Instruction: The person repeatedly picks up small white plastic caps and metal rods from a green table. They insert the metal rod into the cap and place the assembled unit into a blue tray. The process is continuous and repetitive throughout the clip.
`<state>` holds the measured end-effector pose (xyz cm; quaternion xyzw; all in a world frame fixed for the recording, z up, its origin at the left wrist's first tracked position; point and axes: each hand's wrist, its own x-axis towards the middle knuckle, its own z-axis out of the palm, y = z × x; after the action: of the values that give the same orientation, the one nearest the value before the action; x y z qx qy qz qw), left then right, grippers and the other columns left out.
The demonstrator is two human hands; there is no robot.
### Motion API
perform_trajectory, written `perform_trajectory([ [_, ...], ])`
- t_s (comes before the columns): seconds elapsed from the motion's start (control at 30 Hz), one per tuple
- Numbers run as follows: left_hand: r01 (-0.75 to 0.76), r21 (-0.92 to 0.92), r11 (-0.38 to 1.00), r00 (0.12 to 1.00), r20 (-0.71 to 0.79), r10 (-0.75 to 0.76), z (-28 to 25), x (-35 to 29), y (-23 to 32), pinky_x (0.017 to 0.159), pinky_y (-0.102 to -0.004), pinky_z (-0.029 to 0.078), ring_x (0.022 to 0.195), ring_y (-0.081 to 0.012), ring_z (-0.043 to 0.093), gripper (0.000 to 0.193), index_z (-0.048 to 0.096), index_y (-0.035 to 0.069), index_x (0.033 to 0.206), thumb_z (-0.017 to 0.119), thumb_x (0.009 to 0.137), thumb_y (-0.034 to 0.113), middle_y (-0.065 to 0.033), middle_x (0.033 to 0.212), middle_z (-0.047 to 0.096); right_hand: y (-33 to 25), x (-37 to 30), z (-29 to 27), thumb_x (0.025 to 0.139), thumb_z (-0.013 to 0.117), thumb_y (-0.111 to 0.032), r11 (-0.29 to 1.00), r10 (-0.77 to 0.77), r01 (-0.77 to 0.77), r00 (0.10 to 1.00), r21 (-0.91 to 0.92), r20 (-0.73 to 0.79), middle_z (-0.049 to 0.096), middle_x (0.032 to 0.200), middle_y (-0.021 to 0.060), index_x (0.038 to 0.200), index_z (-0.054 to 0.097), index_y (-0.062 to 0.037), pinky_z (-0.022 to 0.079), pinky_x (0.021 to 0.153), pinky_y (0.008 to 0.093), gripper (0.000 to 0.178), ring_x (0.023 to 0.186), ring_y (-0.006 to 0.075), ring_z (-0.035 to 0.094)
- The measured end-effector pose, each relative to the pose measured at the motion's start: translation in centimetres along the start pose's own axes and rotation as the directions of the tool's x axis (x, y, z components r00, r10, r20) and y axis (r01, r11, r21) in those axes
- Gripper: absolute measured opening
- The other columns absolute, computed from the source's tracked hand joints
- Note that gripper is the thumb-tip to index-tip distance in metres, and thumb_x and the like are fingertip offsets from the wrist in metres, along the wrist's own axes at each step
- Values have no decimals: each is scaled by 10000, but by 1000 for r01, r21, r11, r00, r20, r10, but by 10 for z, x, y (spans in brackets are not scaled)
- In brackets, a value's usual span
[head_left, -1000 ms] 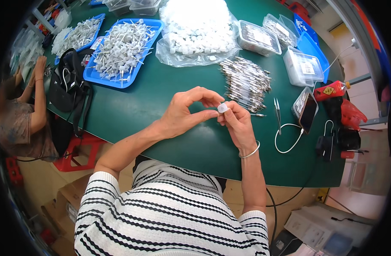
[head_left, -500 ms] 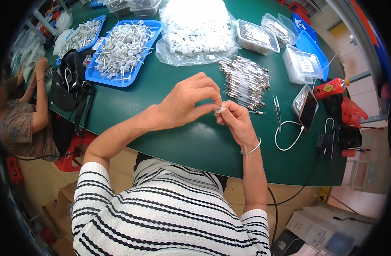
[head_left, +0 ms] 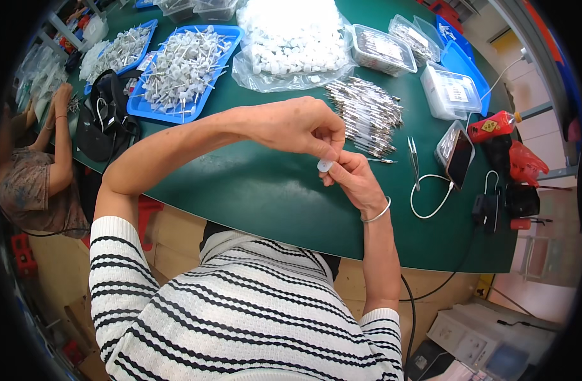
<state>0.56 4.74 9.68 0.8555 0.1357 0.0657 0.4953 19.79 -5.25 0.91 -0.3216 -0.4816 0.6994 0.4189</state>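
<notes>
Between the thumb and fingers of my right hand (head_left: 353, 179) is a small round white plastic cap (head_left: 324, 166), its flat face turned toward me. My left hand (head_left: 307, 129) arches over from the left, its fingers bent and pinched together just above the cap. Whatever those left fingers grip, if anything, is hidden. Beyond my hands lies a pile of slim metal rods (head_left: 367, 114) with whitish middles. Farther back, an open clear plastic bag (head_left: 246, 79) spills over with white caps (head_left: 294, 54).
Blue trays (head_left: 134, 109) of white-headed metal pins stand at the back left beside a black bag (head_left: 97, 140). Lidded clear boxes (head_left: 383, 51), tweezers (head_left: 413, 162), a phone (head_left: 459, 162) with white cable and a red bottle (head_left: 491, 127) lie rightward. A co-worker (head_left: 43, 165) sits far left.
My left hand has rolled over to the right, its elbow swinging out and its fingers curling downward. The cap has tilted so its round face shows; my right hand stays nearly in place.
</notes>
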Motion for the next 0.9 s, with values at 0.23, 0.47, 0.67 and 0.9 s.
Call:
perform_trajectory([
  [0.23, 51, -207, 977, 999, 24, -47, -2, -3, -6, 681, -258, 478, 726, -87, 588, 202, 671, -1, 897, 654, 873, 199, -33, 783, 666, 4, 1, 0, 931, 594, -223, 998, -4, 4, 1000, 68, 4, 606, 824, 22, 977, 640, 15, 430, 651, 199, 247, 707, 67, 537],
  [0.47, 24, -241, 970, 999, 33, -16, 3, -8, -12, 684, -245, 479, 732, -81, 594, 205, 675, -10, 904, 667, 866, 192, -37, 782, 670, 6, 3, 1, 930, 596, -227, 993, 13, -19, 998, 119, 54, 600, 822, 25, 962, 635, 15, 438, 663, 201, 246, 705, 67, 538],
  [0.67, 37, -341, 939, 999, -16, -45, 10, -11, -16, 678, -244, 483, 722, -84, 600, 230, 660, -35, 875, 667, 866, 195, -46, 773, 665, 12, 4, -1, 929, 598, -227, 985, 1, -19, 994, 172, 105, 603, 843, 34, 975, 633, 19, 443, 667, 202, 253, 714, 72, 542],
  [0.9, 72, -161, 984, 982, -163, -98, 9, -26, -13, 704, -250, 481, 739, -94, 601, 137, 650, -11, 853, 653, 849, 126, -39, 787, 663, -3, -1, 10, 914, 592, -139, 965, -72, 39, 990, -259, -121, 625, 875, 34, 1018, 658, -1, 453, 700, 230, 185, 769, 102, 560],
])
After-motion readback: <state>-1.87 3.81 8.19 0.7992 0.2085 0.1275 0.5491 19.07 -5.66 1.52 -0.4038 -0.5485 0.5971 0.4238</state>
